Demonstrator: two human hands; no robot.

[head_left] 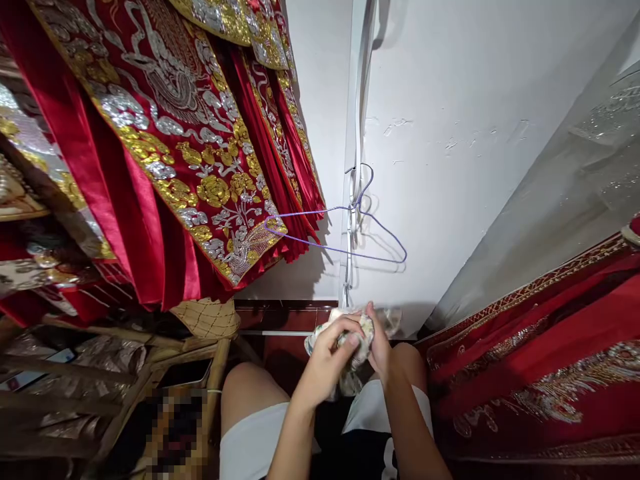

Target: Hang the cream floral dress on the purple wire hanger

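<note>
In front of my knees, both hands grip a bunched-up white cloth with a small coloured pattern. My left hand is curled over its left side, thumb and fingers closed on the folds. From the right, my right hand presses against the same bundle, its fingers partly hidden behind it. Loose folds hang below the hands, and a thin, see-through part sticks out to the right. Above the bundle, a purple wire hanger with nothing on it hangs at a white vertical strip.
Red garments with gold and silver embroidery hang at left. Another red beaded garment hangs at right beside plastic-covered clothing. A bamboo frame with a dark phone stands at lower left. A white wall rises ahead.
</note>
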